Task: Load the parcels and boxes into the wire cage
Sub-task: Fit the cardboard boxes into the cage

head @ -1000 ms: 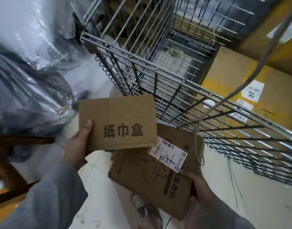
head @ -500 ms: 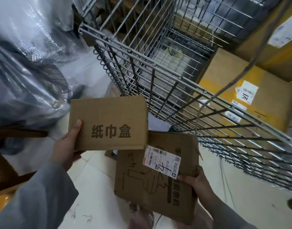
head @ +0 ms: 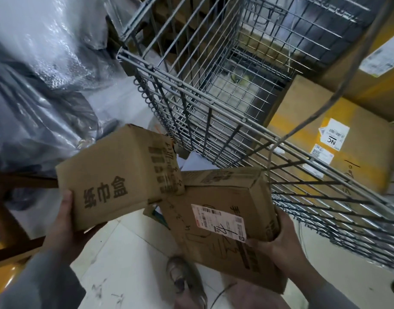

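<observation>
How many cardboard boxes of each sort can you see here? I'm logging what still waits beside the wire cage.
Plain brown boxes, held in hand: 2, the printed box in the left hand and the labelled box in the right hand.
Yellow-banded boxes beyond the wire cage: 2, the near one and the far one.
Total: 4, none inside the cage yet.

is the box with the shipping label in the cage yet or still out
Still out. The labelled box is held in the right hand, below and in front of the cage rim, over the floor.
</observation>
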